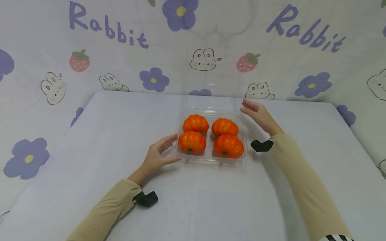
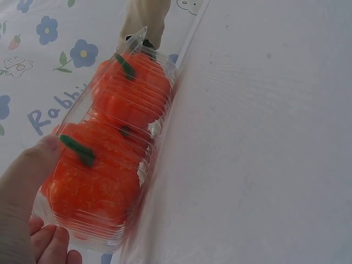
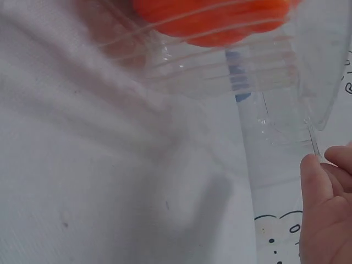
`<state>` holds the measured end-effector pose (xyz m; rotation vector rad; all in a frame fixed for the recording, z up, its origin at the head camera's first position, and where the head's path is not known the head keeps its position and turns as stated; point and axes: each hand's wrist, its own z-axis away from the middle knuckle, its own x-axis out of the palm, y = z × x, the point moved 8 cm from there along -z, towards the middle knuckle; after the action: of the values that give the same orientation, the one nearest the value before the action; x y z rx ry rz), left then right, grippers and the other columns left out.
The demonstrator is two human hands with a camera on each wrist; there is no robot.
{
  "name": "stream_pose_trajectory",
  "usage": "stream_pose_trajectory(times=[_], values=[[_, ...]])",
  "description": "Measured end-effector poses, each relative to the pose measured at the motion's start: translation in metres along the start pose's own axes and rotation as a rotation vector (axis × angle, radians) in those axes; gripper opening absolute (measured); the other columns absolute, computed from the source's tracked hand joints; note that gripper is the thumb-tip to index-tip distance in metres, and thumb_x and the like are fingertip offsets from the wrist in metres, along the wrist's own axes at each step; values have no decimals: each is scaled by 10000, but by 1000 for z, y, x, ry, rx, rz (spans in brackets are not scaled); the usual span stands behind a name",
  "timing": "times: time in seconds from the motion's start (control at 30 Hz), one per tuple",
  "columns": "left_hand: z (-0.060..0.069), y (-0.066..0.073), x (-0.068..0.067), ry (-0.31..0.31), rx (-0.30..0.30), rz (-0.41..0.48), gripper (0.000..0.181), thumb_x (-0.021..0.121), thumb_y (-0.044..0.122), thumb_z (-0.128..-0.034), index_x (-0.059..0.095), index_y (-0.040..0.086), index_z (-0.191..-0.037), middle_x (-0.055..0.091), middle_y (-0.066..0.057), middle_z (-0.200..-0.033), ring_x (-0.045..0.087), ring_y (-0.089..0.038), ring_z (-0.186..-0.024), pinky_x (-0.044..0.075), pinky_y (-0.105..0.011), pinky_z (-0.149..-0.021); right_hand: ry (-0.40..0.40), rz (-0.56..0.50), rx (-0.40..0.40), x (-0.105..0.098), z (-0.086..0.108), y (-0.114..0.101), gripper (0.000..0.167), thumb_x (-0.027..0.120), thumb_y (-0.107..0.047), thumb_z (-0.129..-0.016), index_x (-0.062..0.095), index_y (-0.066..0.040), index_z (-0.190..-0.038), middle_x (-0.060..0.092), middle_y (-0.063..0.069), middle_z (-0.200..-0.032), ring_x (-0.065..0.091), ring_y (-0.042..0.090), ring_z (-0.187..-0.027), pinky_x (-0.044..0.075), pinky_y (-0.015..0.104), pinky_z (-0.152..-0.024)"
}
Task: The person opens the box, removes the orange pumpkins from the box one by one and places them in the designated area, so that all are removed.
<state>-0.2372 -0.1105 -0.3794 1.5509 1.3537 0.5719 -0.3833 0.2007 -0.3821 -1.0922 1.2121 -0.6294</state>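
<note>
A clear plastic container [image 1: 211,160] holds several orange pumpkins [image 1: 192,142] with green stems. Its transparent lid [image 1: 211,104] stands raised at the back. At the container's left end, my left hand [image 1: 158,155] touches the side with spread, fairly straight fingers and thumb. The left wrist view shows the left thumb [image 2: 30,170] beside the near rim and fingertips low at the end. My right hand [image 1: 260,115] is at the lid's right side; in the right wrist view that hand [image 3: 330,206] pinches the lid's edge between thumb and finger.
A white cloth-covered table [image 1: 99,140] lies under the container. Behind it hangs a white cloth [image 1: 120,60] printed with flowers, rabbits and strawberries. Black wrist pieces [image 1: 146,198] stick out from both sleeves above the table.
</note>
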Motion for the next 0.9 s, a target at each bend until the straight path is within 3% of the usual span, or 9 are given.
stream_pose_trajectory(times=[0.27, 0.67, 0.9], values=[[0, 0, 4, -5, 32, -1, 642, 719, -177, -622, 412, -205, -1186, 438, -333, -1215, 413, -417, -1138, 342, -457, -941, 4, 7, 2, 1, 4, 10, 666, 536, -318, -903, 245, 42, -1382, 292, 191, -1396, 310, 263, -1258, 255, 400, -1014], [2, 0, 3, 6, 28, -20, 638, 722, -175, -621, 421, -197, -1184, 443, -325, -1215, 418, -407, -1138, 347, -455, -938, -24, 72, 14, 7, 8, 14, 595, 491, -261, -932, 250, 61, -1371, 288, 201, -1393, 294, 290, -1261, 225, 418, -1025], [3, -2, 4, 12, 30, -22, 635, 724, -170, -622, 428, -188, -1184, 450, -313, -1218, 422, -392, -1142, 352, -423, -942, 21, 58, 26, 5, 9, 10, 653, 537, -294, -904, 243, 35, -1385, 249, 176, -1420, 269, 268, -1278, 216, 409, -1031]])
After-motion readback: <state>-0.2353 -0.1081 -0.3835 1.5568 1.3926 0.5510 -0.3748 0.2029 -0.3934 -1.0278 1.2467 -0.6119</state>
